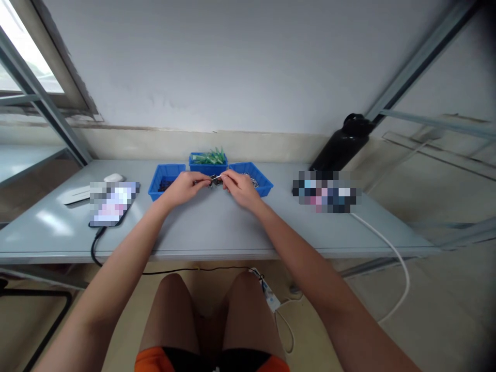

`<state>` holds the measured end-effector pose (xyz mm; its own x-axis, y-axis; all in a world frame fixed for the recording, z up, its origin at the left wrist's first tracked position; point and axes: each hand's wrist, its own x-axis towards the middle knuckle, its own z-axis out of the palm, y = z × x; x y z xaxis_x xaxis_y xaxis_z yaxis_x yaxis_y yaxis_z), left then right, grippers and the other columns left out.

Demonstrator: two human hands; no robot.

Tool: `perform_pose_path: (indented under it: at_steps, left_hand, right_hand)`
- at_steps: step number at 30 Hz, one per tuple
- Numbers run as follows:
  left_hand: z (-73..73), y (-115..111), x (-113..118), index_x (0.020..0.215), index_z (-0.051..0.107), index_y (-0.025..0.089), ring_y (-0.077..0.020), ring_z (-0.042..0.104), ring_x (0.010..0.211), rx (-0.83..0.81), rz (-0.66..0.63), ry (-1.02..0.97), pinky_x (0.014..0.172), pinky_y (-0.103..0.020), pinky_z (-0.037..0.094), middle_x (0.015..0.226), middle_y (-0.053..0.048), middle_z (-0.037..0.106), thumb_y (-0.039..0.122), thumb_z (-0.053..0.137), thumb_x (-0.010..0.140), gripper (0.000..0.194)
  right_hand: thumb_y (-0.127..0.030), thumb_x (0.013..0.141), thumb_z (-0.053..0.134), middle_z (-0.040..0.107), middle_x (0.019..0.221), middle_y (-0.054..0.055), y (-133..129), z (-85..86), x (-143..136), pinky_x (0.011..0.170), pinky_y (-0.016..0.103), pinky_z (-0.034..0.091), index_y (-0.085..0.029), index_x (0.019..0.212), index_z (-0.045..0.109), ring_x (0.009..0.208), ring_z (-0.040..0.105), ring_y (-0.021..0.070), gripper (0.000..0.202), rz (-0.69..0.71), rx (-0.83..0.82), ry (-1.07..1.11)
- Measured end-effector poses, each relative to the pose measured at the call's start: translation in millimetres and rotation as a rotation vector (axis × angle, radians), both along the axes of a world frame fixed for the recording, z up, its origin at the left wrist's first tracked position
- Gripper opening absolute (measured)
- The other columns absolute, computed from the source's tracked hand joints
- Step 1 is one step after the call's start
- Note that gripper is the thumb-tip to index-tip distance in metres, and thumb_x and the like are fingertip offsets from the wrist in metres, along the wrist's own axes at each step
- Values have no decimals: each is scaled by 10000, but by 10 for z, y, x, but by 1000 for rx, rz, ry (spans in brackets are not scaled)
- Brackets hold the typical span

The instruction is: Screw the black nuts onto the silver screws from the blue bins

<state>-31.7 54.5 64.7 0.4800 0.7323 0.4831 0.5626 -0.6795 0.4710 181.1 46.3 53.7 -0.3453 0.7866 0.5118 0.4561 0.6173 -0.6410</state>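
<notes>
My left hand (185, 188) and my right hand (241, 188) meet over the table, fingertips pinched. Between them is a thin, light-coloured rod-like piece (216, 177), with my right fingertips on one end. Its other end meets a small dark part at my left fingertips, too small to name. Beside my left hand stands a blue bin (155, 187) with dark small parts. Partly behind my right hand sits another blue bin (265, 187) holding small shiny metal-looking pieces. A third blue bin (208, 168) at the back holds green and clear slender pieces (212, 156).
A phone (114, 204) with a black cable lies at the left, near a white case (113, 177). At the right are a black bottle (341, 144) and a blurred-out device (325, 194) with a white cable. The table's front edge (217, 253) runs above my knees.
</notes>
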Motion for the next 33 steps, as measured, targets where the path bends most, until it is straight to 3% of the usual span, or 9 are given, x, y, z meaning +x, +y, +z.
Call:
perform_pose_path:
  at_steps: [6, 12, 16, 21, 28, 33]
  left_hand:
    - [18, 0, -2, 931, 744, 209, -190, 677, 868, 17, 31, 36, 795, -289, 519, 942, -54, 757, 387, 527, 886, 284]
    - [24, 3, -13, 891, 737, 195, -171, 664, 802, 15, 67, 29, 765, -276, 510, 879, -50, 750, 393, 545, 882, 276]
    - [66, -51, 10, 898, 734, 184, -157, 654, 779, 48, 126, -76, 752, -273, 514, 888, -55, 746, 404, 542, 888, 292]
    - [70, -106, 80, 936, 738, 188, -171, 664, 834, 47, 126, -191, 752, -279, 530, 939, -71, 748, 453, 566, 876, 322]
    - [28, -98, 135, 934, 732, 181, -172, 668, 848, -9, 30, -132, 736, -269, 534, 933, -73, 741, 429, 563, 878, 306]
    - [20, -74, 114, 962, 688, 161, -159, 650, 836, -19, 58, -122, 726, -258, 524, 951, -71, 721, 420, 523, 896, 314]
  right_hand:
    - [-490, 941, 418, 636, 713, 18, 32, -35, -10, 667, 272, 399, -204, 1004, 634, 639, 547, 154, 365, -52, 0, 13]
    - [-492, 929, 440, 633, 696, 20, 27, -29, -7, 648, 276, 395, -205, 992, 645, 622, 537, 155, 358, -75, 11, 5]
    - [-476, 928, 448, 634, 689, 21, 23, -22, -11, 641, 277, 393, -201, 965, 644, 606, 532, 151, 340, -79, 9, 5]
    - [-457, 927, 450, 632, 669, 12, 40, -47, -28, 640, 272, 394, -205, 952, 641, 590, 534, 148, 318, -37, -9, -11]
    - [-403, 932, 443, 617, 655, -4, 21, -91, -90, 623, 255, 382, -193, 957, 640, 589, 533, 138, 288, 57, -77, -38]
    - [-425, 911, 500, 613, 657, -10, 57, -120, -91, 626, 255, 389, -191, 1004, 645, 607, 537, 140, 291, 91, -92, -24]
